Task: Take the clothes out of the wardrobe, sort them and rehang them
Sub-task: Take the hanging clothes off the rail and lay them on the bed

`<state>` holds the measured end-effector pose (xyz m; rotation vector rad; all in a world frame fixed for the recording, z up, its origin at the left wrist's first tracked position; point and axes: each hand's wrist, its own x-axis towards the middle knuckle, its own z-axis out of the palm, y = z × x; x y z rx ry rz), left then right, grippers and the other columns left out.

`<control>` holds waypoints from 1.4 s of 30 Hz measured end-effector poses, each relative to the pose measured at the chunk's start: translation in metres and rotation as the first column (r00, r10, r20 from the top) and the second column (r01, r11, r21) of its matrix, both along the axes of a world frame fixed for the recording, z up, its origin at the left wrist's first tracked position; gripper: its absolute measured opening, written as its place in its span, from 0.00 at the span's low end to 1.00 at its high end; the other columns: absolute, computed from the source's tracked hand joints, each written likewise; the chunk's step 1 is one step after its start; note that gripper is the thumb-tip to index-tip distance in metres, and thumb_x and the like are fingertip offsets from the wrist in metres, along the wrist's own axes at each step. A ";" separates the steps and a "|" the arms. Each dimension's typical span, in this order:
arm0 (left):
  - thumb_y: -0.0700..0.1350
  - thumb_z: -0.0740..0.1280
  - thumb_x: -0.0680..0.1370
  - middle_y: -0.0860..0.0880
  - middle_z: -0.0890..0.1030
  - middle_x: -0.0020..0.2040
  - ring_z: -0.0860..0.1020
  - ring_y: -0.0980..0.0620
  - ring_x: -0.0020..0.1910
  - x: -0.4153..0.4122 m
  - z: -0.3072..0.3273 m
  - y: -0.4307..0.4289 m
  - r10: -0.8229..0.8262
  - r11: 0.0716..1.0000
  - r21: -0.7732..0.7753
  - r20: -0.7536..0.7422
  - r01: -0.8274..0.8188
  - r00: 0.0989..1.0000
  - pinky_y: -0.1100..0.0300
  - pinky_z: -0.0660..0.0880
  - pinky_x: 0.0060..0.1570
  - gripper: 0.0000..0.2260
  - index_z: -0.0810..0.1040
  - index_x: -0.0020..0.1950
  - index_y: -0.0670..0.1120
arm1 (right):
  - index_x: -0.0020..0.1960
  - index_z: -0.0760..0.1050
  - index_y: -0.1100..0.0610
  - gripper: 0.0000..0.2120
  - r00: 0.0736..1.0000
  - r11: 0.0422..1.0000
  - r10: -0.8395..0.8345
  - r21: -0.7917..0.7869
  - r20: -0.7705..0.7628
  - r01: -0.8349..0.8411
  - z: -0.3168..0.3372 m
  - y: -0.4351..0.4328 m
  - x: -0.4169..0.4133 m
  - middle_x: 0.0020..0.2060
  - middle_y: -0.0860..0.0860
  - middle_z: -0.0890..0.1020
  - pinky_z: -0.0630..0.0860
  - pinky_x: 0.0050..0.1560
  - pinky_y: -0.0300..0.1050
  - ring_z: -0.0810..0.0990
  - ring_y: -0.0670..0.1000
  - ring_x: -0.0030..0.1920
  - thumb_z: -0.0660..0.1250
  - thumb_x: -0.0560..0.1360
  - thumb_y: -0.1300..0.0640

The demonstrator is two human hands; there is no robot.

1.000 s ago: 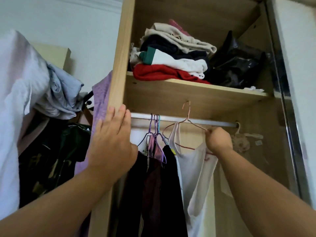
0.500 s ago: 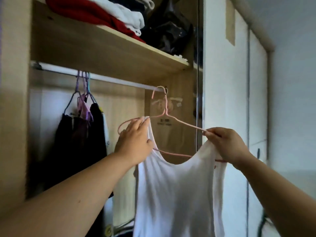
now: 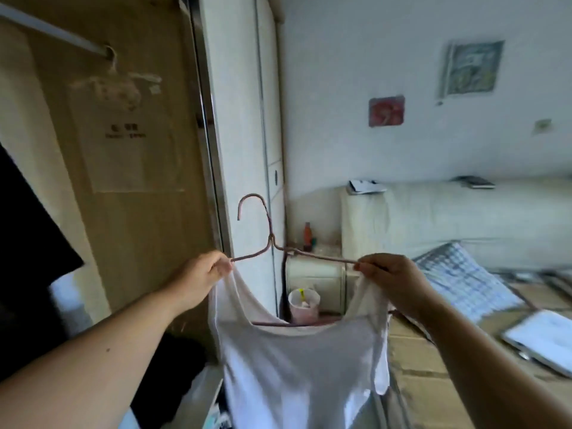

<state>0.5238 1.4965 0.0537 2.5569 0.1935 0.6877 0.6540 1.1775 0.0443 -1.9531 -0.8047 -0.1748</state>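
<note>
A white sleeveless top (image 3: 297,363) hangs on a thin pink wire hanger (image 3: 269,236), held up in the air in front of me. My left hand (image 3: 201,277) pinches the top's left strap together with the hanger's left end. My right hand (image 3: 393,280) pinches the right strap and the hanger's right end. The hanger's hook is free of the wardrobe rail (image 3: 52,35), which runs at the upper left. Dark clothes (image 3: 28,230) still hang at the left edge inside the wardrobe (image 3: 148,212).
A pale hanger with a paper tag (image 3: 123,88) stays on the rail's end. Right of the wardrobe stand a white door (image 3: 244,119), a small cabinet with a pink bin (image 3: 305,305), and a bed with a checked pillow (image 3: 464,283). A laptop (image 3: 544,339) lies at right.
The hanger with the white top came off the rail and moved right and down, away from the wardrobe. My left hand left the wardrobe frame and took the left strap. My view swung right.
</note>
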 end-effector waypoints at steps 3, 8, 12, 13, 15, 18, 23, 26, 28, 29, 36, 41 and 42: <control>0.40 0.65 0.78 0.56 0.78 0.37 0.74 0.60 0.38 -0.009 -0.043 -0.023 -0.147 0.987 -0.072 -0.070 0.142 0.987 0.71 0.68 0.39 0.08 0.76 0.40 0.50 | 0.32 0.79 0.42 0.15 0.985 0.986 -0.158 -0.072 -0.077 0.152 -0.049 -0.049 -0.048 0.29 0.44 0.79 0.69 0.36 0.38 0.74 0.43 0.34 0.68 0.75 0.57; 0.49 0.65 0.78 0.49 0.78 0.36 0.75 0.48 0.38 -0.017 -0.091 -0.088 -0.308 0.951 -0.054 -0.179 0.303 0.934 0.54 0.71 0.40 0.08 0.77 0.41 0.47 | 0.34 0.77 0.43 0.11 0.893 0.900 -0.418 -0.208 -0.166 0.383 -0.119 -0.130 -0.133 0.28 0.44 0.77 0.69 0.36 0.42 0.73 0.46 0.33 0.67 0.75 0.52; 0.56 0.62 0.78 0.55 0.77 0.36 0.75 0.54 0.37 -0.028 -0.110 -0.157 -0.422 0.900 0.016 -0.223 0.436 0.879 0.60 0.68 0.36 0.09 0.77 0.42 0.54 | 0.46 0.81 0.46 0.06 0.815 0.816 -0.553 -0.310 -0.170 0.489 -0.152 -0.186 -0.190 0.30 0.42 0.76 0.67 0.34 0.38 0.74 0.48 0.36 0.65 0.77 0.51; 0.54 0.63 0.78 0.54 0.78 0.36 0.75 0.53 0.38 -0.029 -0.114 -0.174 -0.453 0.882 0.021 -0.235 0.471 0.860 0.60 0.67 0.37 0.09 0.77 0.43 0.53 | 0.48 0.81 0.47 0.06 0.814 0.808 -0.558 -0.329 -0.160 0.489 -0.156 -0.196 -0.201 0.31 0.42 0.77 0.67 0.34 0.37 0.75 0.47 0.37 0.64 0.77 0.51; 0.51 0.64 0.78 0.50 0.80 0.40 0.76 0.50 0.42 -0.031 -0.123 -0.210 -0.518 0.840 0.027 -0.257 0.542 0.816 0.58 0.68 0.41 0.09 0.80 0.46 0.48 | 0.53 0.81 0.48 0.08 0.828 0.810 -0.542 -0.350 -0.142 0.470 -0.161 -0.211 -0.221 0.35 0.41 0.79 0.68 0.35 0.32 0.76 0.43 0.36 0.64 0.77 0.51; 0.50 0.65 0.78 0.49 0.80 0.43 0.76 0.50 0.44 -0.029 -0.136 -0.256 -0.597 0.773 0.037 -0.296 0.634 0.745 0.56 0.70 0.45 0.09 0.81 0.48 0.47 | 0.55 0.81 0.50 0.09 0.822 0.814 -0.543 -0.348 -0.172 0.465 -0.168 -0.233 -0.242 0.35 0.38 0.78 0.68 0.35 0.24 0.74 0.35 0.33 0.65 0.77 0.52; 0.53 0.64 0.78 0.54 0.79 0.39 0.76 0.52 0.41 -0.008 -0.162 -0.315 -0.620 0.730 0.010 -0.411 0.683 0.669 0.58 0.69 0.38 0.06 0.77 0.42 0.56 | 0.44 0.80 0.54 0.07 0.714 0.781 -0.620 -0.341 -0.326 0.523 -0.194 -0.308 -0.268 0.31 0.46 0.79 0.71 0.38 0.41 0.74 0.42 0.32 0.66 0.77 0.53; 0.55 0.62 0.79 0.54 0.78 0.37 0.76 0.51 0.40 0.007 -0.180 -0.359 -0.606 0.723 0.012 -0.467 0.690 0.643 0.58 0.68 0.35 0.09 0.75 0.40 0.56 | 0.38 0.79 0.47 0.09 0.595 0.719 -0.694 -0.340 -0.405 0.606 -0.220 -0.366 -0.280 0.27 0.43 0.77 0.68 0.32 0.31 0.73 0.38 0.29 0.66 0.76 0.55; 0.55 0.61 0.79 0.53 0.78 0.39 0.76 0.50 0.40 0.018 -0.198 -0.403 -0.609 0.706 -0.001 -0.510 0.708 0.607 0.58 0.67 0.34 0.09 0.75 0.41 0.55 | 0.34 0.77 0.44 0.12 0.501 0.667 -0.735 -0.358 -0.456 0.654 -0.240 -0.407 -0.286 0.25 0.41 0.76 0.65 0.29 0.31 0.72 0.38 0.27 0.66 0.76 0.54; 0.55 0.60 0.80 0.52 0.78 0.40 0.75 0.50 0.41 0.023 -0.209 -0.428 -0.607 0.696 0.000 -0.535 0.718 0.588 0.58 0.66 0.34 0.09 0.75 0.42 0.55 | 0.34 0.77 0.43 0.13 0.453 0.643 -0.750 -0.369 -0.482 0.672 -0.251 -0.427 -0.290 0.26 0.42 0.77 0.65 0.29 0.32 0.72 0.38 0.27 0.67 0.76 0.54; 0.52 0.56 0.81 0.45 0.78 0.53 0.75 0.45 0.50 0.036 -0.281 -0.591 -0.532 0.631 0.020 -0.716 0.775 0.452 0.54 0.72 0.48 0.11 0.76 0.55 0.50 | 0.30 0.76 0.49 0.17 0.161 0.496 -0.795 -0.474 -0.584 0.728 -0.333 -0.529 -0.315 0.27 0.45 0.78 0.66 0.35 0.43 0.74 0.48 0.33 0.67 0.76 0.61; 0.53 0.56 0.80 0.43 0.70 0.64 0.72 0.42 0.61 0.042 -0.317 -0.654 -0.453 0.661 -0.010 -0.802 0.750 0.388 0.48 0.70 0.61 0.17 0.69 0.68 0.53 | 0.40 0.77 0.47 0.09 0.067 0.481 -0.798 -0.568 -0.598 0.667 -0.362 -0.567 -0.309 0.40 0.49 0.82 0.67 0.39 0.41 0.79 0.54 0.46 0.63 0.78 0.56; 0.53 0.58 0.80 0.42 0.66 0.70 0.68 0.41 0.66 0.042 -0.323 -0.661 -0.450 0.665 -0.016 -0.807 0.747 0.383 0.46 0.67 0.66 0.20 0.64 0.72 0.53 | 0.45 0.78 0.49 0.06 0.051 0.474 -0.811 -0.604 -0.582 0.641 -0.366 -0.571 -0.305 0.44 0.51 0.82 0.66 0.39 0.42 0.79 0.54 0.49 0.63 0.78 0.55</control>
